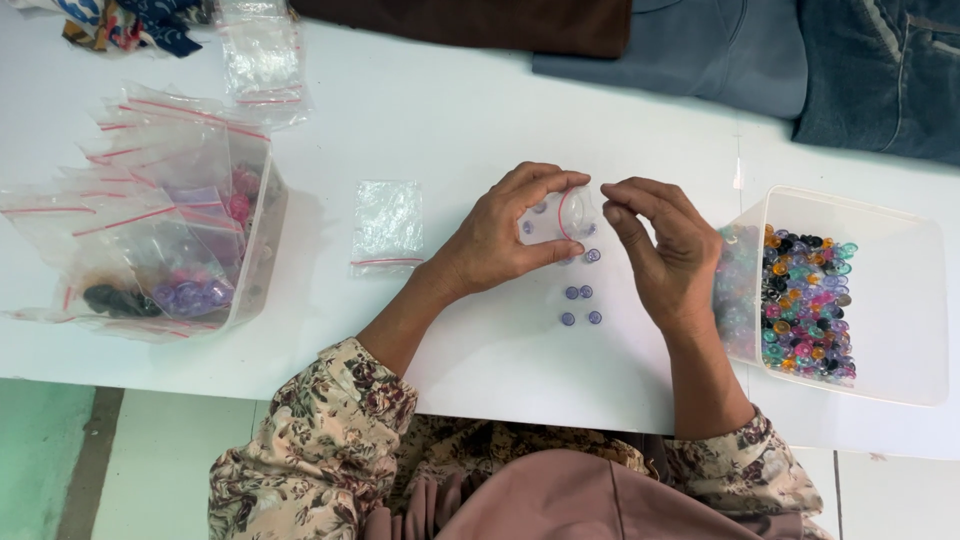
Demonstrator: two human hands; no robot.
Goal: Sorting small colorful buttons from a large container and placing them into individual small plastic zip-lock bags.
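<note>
My left hand (505, 235) holds a small clear zip bag (557, 215) with a red seal strip, its mouth pinched open toward the right. A few purple buttons show inside it. My right hand (665, 255) is at the bag's mouth, fingertips pinched together; whether a button sits between them is hidden. Several purple buttons (580, 305) lie loose on the white table (480, 120) just below the bag, between my two hands.
A clear plastic tub (905, 300) of mixed coloured buttons stands at the right. Another tub (255, 260) at the left holds filled zip bags. An empty zip bag (388, 225) lies flat left of my hands. More bags (262, 60) and folded cloth (720, 50) sit along the far edge.
</note>
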